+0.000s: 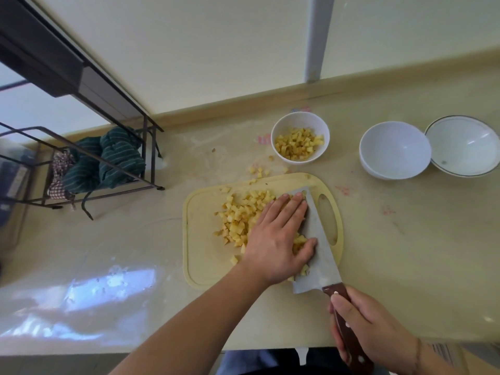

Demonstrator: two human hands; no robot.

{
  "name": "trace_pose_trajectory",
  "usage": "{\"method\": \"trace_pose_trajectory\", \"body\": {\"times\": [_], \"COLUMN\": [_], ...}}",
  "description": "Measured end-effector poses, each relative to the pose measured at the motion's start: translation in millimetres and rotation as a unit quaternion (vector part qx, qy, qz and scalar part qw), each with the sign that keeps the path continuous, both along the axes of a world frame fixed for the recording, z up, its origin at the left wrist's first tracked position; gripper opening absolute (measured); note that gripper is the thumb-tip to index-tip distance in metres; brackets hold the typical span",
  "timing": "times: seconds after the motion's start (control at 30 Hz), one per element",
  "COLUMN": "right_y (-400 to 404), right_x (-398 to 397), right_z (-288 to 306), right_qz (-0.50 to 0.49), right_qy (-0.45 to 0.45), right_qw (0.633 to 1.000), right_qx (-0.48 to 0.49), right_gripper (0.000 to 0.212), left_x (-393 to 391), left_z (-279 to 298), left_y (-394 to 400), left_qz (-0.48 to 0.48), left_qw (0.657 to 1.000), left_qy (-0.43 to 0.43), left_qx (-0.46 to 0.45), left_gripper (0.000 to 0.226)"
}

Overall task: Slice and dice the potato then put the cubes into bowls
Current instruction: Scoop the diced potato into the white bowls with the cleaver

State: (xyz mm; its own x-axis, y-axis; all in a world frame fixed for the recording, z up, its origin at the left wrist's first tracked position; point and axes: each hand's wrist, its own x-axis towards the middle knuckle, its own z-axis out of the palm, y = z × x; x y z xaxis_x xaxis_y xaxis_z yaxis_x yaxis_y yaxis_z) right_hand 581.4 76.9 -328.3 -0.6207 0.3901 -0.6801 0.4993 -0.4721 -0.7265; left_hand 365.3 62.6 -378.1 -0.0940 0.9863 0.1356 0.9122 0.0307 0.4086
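The diced potato cubes [240, 220] lie heaped on the pale yellow cutting board [200, 239], which sits on the bench [405, 239] near its front edge. The left hand [276, 239] lies flat over the heap with fingers straight, pressing the cubes against the side of the cleaver blade [316, 239]; its grip holds nothing. The right hand [373, 328] has its grip wrapped around the cleaver's brown wooden handle [343, 320], the blade resting edge-down on the board to the right of the pile.

The cubes look small, light, firm and probably damp with starch, so they would likely slide and scatter rather than crush. They seem best gathered in a batch, sandwiched between palm and blade, not picked up singly.

Beyond the board, a small white bowl [300, 138] already holds cubes, and a few stray cubes [259, 171] lie on the bench between it and the board. Further right stand 2 empty white bowls [395, 150], touching each other. A wire rack [81, 163] with a green striped cloth [113, 158] stands at the left.
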Motion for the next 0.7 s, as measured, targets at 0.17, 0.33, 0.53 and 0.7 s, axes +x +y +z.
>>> {"method": "trace_pose_trajectory", "body": {"times": [0.17, 0.33, 0.53, 0.7], "right_y": [2, 4, 7, 10], "right_x": [3, 7, 7, 11], "right_z": [-1, 1, 3, 6], "right_qz": [-0.001, -0.006, -0.010, -0.012], "right_qy": [0.015, 0.028, 0.027, 0.038], "right_qw": [1.000, 1.000, 0.999, 0.999], "right_qx": [-0.001, -0.009, -0.019, -0.030], "right_gripper": [0.038, 0.039, 0.040, 0.039], "left_x": [1, 6, 8, 10], "left_z": [3, 11, 10, 18], "left_y": [3, 7, 10, 12], "left_qz": [-0.001, 0.000, 0.005, 0.010], "left_qw": [1.000, 1.000, 1.000, 1.000], "left_qy": [-0.006, -0.001, 0.002, 0.004], "left_qx": [0.004, -0.005, -0.022, -0.021], "left_gripper": [0.069, 0.069, 0.071, 0.072]}}
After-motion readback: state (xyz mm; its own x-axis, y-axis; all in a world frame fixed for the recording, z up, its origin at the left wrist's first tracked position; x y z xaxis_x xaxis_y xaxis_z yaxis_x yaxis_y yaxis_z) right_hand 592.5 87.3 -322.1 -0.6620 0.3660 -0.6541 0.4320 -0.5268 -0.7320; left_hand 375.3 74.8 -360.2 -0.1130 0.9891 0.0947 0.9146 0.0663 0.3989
